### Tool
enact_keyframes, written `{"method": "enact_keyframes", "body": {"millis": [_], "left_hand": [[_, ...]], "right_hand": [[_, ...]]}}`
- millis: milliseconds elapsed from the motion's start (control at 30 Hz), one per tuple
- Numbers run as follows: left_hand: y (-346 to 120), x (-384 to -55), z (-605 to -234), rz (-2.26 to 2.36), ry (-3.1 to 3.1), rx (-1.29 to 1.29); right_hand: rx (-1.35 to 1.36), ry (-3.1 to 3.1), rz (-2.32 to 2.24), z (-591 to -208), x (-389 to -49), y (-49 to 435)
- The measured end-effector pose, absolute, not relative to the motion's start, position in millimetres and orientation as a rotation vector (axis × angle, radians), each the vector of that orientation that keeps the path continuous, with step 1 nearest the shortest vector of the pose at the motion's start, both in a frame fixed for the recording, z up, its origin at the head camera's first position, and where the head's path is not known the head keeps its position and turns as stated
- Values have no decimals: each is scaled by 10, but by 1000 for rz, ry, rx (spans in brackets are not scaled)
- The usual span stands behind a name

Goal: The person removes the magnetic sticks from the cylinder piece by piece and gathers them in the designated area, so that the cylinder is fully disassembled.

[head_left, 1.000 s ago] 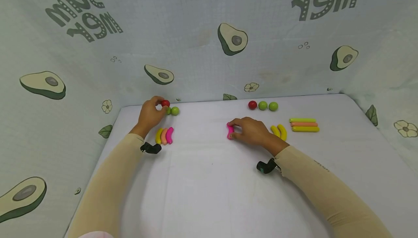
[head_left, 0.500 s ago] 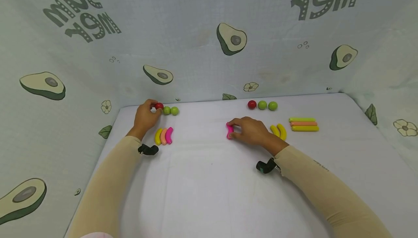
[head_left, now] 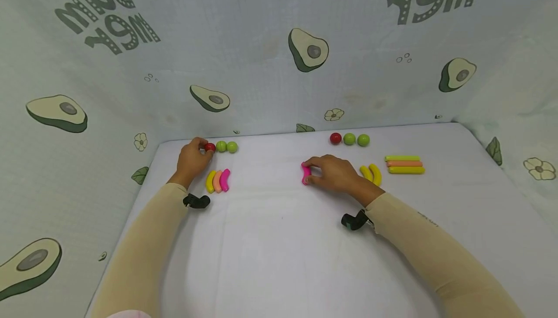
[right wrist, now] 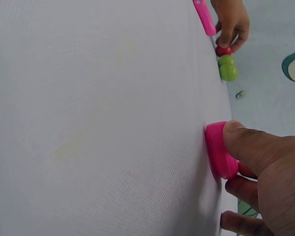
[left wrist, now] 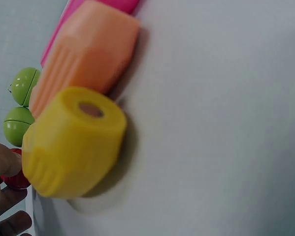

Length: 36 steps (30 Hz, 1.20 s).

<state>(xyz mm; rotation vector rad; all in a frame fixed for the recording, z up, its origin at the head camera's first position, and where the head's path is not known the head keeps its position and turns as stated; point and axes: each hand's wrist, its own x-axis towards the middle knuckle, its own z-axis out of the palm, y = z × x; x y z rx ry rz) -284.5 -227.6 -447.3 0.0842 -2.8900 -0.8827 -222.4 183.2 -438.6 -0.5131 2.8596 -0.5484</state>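
My left hand (head_left: 193,159) pinches a small red ball (head_left: 210,147) at the left end of a row with two green balls (head_left: 226,147). In the left wrist view a fingertip lies against the red ball (left wrist: 17,181), partly hidden behind a yellow curved piece (left wrist: 78,147). My right hand (head_left: 332,174) pinches a bright pink curved piece (head_left: 305,173) between thumb and fingers. The right wrist view shows that pink piece (right wrist: 219,150) on the white cloth under the thumb. Beside the left wrist, yellow, peach (head_left: 217,181) and pink (head_left: 224,180) curved pieces lie side by side.
Behind the right hand sit another red ball (head_left: 335,138) and two green balls (head_left: 356,139). Two yellow curved pieces (head_left: 370,174) lie by the right wrist. Farther right are three straight sticks (head_left: 405,164). A printed curtain (head_left: 257,56) rises behind the white-covered table (head_left: 261,250).
My left hand has moved the red ball left and slightly nearer, from above the green balls to the left end of their row. The right hand and its pink piece stay put.
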Motion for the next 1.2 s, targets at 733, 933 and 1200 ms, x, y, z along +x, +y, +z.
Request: {"method": "enact_keyframes", "body": {"millis": [733, 933, 1200], "left_hand": [[-2304, -2844, -4532, -931, -2936, 169], [-2327, -2825, -4521, -920, -2938, 124], [-2332, -2819, -4508, -932, -2960, 95]], "right_hand": [[-507, 2842, -538, -4383, -2165, 1814], [-536, 2848, -540, -4390, -2122, 1817], [-548, 2861, -551, -4410, -2068, 1827]]}}
